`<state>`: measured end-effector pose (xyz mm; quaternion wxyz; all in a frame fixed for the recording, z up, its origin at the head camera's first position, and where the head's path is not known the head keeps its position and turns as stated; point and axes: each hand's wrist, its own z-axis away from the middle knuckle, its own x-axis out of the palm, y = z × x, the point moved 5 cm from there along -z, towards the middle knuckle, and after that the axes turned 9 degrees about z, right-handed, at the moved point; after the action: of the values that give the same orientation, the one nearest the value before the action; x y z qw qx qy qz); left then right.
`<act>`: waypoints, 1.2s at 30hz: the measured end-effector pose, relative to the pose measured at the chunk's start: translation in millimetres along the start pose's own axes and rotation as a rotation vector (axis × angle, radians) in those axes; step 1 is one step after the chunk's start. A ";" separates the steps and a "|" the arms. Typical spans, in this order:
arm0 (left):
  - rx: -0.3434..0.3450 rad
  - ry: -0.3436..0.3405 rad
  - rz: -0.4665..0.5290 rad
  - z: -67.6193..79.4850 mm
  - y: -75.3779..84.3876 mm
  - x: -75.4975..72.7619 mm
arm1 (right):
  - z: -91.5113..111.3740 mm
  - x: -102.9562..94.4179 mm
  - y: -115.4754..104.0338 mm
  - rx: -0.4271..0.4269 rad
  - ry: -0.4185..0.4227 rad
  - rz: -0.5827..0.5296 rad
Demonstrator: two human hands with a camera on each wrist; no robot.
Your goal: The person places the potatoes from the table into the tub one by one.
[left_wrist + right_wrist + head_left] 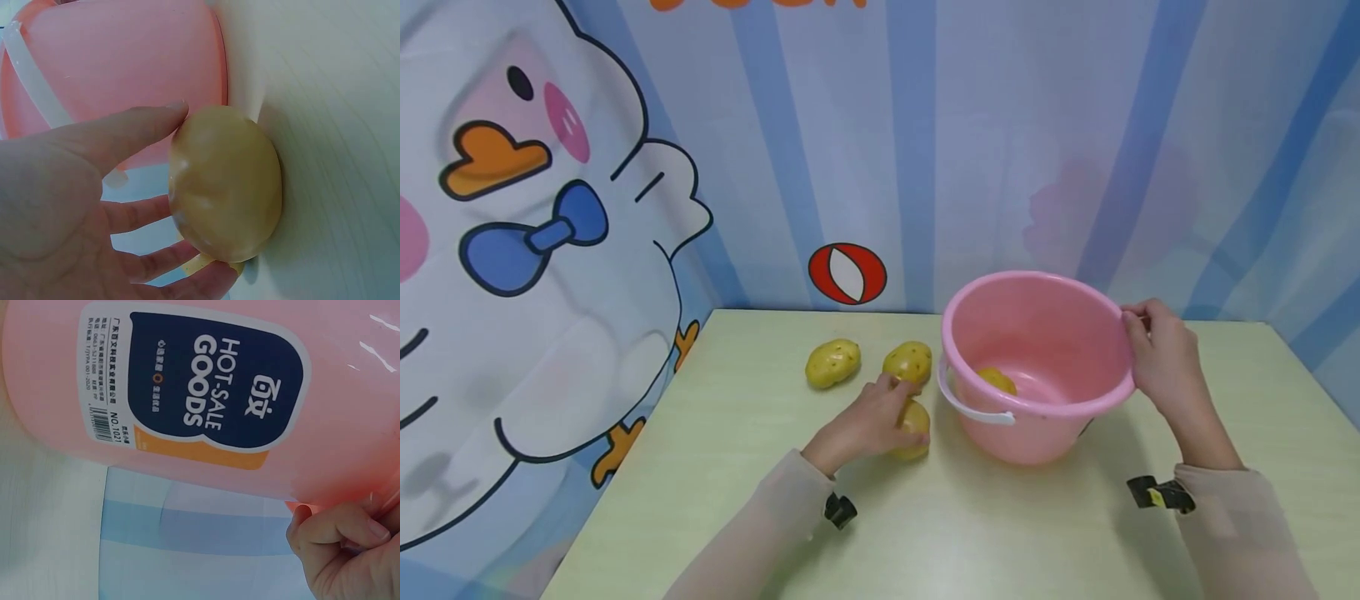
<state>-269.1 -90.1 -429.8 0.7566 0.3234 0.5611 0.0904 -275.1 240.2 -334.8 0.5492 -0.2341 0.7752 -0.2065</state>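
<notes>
My left hand (868, 423) spans a yellow potato (913, 429) on the table, just left of a pink bucket (1022, 433). In the left wrist view the thumb meets one end of this potato (228, 184), and the fingers curl against its other side. My right hand (1168, 358) grips the bucket's rim at the right, with the fingers curled over the edge. Inside the bucket lies another potato (997, 380), partly hidden by the front wall. Two more potatoes rest on the table: one (908, 362) just beyond my left hand, one (832, 363) farther left.
The white handle (977, 412) hangs down the bucket's left front. A printed label (206, 381) covers part of its side in the right wrist view. The pale table (737, 417) ends at a striped cloth backdrop (985, 167) with a cartoon bird on the left.
</notes>
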 end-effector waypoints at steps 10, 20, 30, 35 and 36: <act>0.008 -0.026 0.003 3.5 -1.3 1.6 | 0.2 -0.2 -0.8 0.019 -0.007 -0.002; -0.011 -0.036 0.016 4.8 -3.0 3.5 | 0.5 -0.4 -2.9 0.032 -0.017 -0.001; -0.021 0.005 0.051 6.6 -6.3 3.1 | -0.1 0.1 -1.9 0.026 -0.009 0.002; -0.013 0.027 0.069 6.8 -6.5 1.2 | -0.5 0.3 -1.8 0.030 -0.013 0.006; -0.011 0.032 0.072 6.9 -6.0 0.5 | -0.6 0.3 -1.7 0.032 -0.014 0.007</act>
<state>-264.0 -97.2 -432.6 0.7454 0.3378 0.5608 0.1255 -275.5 238.7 -333.8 0.5589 -0.2242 0.7688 -0.2152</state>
